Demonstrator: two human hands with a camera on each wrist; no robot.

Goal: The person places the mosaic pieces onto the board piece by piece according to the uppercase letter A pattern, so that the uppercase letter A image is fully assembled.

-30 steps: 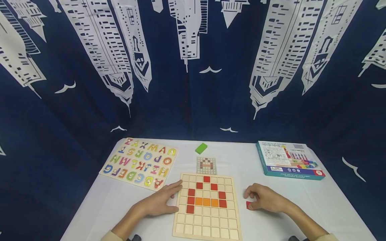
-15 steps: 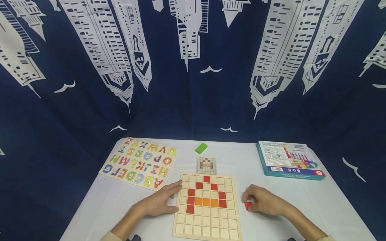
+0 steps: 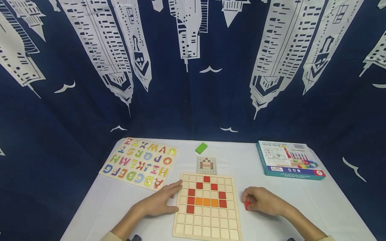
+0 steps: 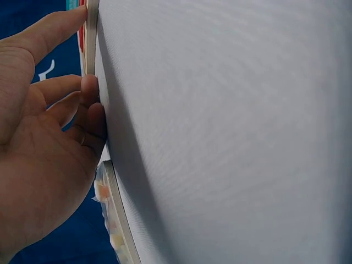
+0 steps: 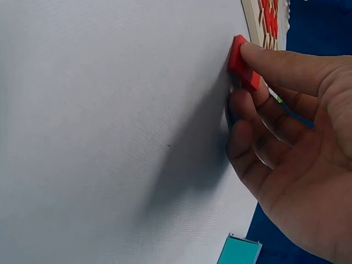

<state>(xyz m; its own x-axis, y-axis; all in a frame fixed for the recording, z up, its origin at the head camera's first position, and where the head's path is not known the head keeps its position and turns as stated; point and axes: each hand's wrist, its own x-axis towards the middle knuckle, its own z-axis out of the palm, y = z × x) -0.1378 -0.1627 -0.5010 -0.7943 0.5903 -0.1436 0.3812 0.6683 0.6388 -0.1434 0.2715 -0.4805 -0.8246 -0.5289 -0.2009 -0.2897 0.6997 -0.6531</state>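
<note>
A wooden grid board (image 3: 211, 222) lies in front of me in the head view, with several red tiles (image 3: 190, 209) and a row of 3 orange tiles (image 3: 206, 202) set in its cells. My left hand (image 3: 158, 202) rests at the board's left edge, fingers extended and touching it. To the right of the board, my right hand (image 3: 266, 201) pinches a red square tile (image 5: 242, 65) between thumb and fingers, close over the white tabletop. In the right wrist view the tile stands tilted, its thin side showing. Its far face is partly hidden by the thumb.
Behind the board lies a small pattern card (image 3: 206, 166), with a green block (image 3: 201, 148) beyond it. An alphabet puzzle board (image 3: 138, 164) sits at the back left. A teal-edged box (image 3: 289, 160) is at the back right of the white table (image 3: 241, 160).
My right hand has slid slightly left and lifted the red tile from lying flat to tilted in its pinch. The left hand and board have stayed put.
</note>
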